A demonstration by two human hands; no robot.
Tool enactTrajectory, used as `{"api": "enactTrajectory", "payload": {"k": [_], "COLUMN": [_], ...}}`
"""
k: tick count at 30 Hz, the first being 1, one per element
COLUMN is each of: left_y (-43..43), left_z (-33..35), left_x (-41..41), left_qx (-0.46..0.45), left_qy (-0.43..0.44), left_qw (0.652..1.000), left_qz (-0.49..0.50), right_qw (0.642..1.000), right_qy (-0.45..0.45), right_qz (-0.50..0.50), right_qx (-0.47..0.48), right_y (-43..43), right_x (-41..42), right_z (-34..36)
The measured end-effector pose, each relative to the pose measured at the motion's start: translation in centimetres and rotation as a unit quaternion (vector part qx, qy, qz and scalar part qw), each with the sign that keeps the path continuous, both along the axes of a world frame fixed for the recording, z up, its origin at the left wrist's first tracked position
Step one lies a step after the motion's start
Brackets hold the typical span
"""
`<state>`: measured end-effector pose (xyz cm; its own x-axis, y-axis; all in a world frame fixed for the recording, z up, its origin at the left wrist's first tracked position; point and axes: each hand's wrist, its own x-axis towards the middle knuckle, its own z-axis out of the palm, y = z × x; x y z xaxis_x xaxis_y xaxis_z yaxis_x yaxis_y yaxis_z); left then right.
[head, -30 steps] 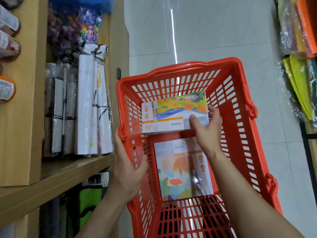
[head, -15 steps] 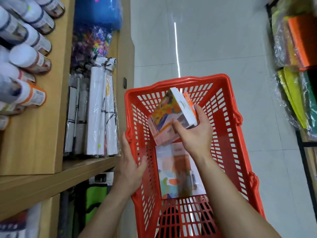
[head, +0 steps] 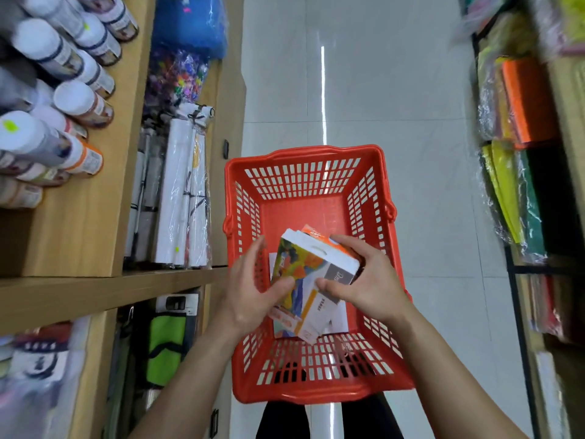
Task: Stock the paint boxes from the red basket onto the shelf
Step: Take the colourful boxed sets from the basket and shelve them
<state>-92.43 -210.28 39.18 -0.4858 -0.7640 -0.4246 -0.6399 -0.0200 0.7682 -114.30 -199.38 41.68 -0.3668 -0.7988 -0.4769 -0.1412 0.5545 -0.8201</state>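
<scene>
Colourful paint box [head: 311, 280] tilted above red basket [head: 304, 391].

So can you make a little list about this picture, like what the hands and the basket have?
left hand: holds the paint box, left side
right hand: grips the paint box, right end
paint box: tilted, above the red basket
second box: flat on basket floor, mostly hidden
shelf: on the left, paint bottles and wrapped white rolls
</scene>
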Motion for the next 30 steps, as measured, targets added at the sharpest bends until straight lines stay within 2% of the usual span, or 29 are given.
{"api": "enactTrajectory", "payload": {"k": [3,6,9,11,14,16,18,22,30], "left_y": [0.8,2.3,3.8,4.2,4.4,4.8,5.5,7.3,13.6], "left_z": [1.0,2.5,5.1,7.3,10.8,13.1,15.3,19.7,27.9], "left_x": [-1.3,-2.3,-4.1,-5.5,-7.1,-7.3,-7.3,-6.1,1.8], "left_qx": [0.162,0.227,0.2,0.173,0.134,0.103,0.077,0.012,-0.077], "left_qy": [0.047,0.119,0.167,0.201,0.22,0.215,0.215,0.251,0.246], "left_qw": [0.984,0.966,0.958,0.948,0.935,0.934,0.934,0.913,0.874], "left_qz": [-0.052,0.022,0.12,0.175,0.245,0.266,0.274,0.322,0.412], "right_qw": [0.999,0.994,0.975,0.966,0.961,0.952,0.955,0.961,0.935], "right_qy": [-0.043,-0.066,-0.106,-0.136,-0.194,-0.235,-0.223,-0.18,-0.207], "right_qz": [0.013,-0.021,-0.13,-0.146,-0.069,-0.056,-0.042,0.029,0.144], "right_qx": [-0.016,-0.082,-0.148,-0.163,-0.185,-0.189,-0.19,-0.209,-0.251], "right_y": [0.6,0.0,-0.6,-0.5,0.5,0.8,0.7,-0.2,1.7], "right_x": [-1.8,-3.2,-2.7,-1.7,-0.3,0.3,0.6,1.4,8.9], "right_z": [2.7,5.8,7.7,8.7,9.4,10.4,11.8,15.3,23.2]}}
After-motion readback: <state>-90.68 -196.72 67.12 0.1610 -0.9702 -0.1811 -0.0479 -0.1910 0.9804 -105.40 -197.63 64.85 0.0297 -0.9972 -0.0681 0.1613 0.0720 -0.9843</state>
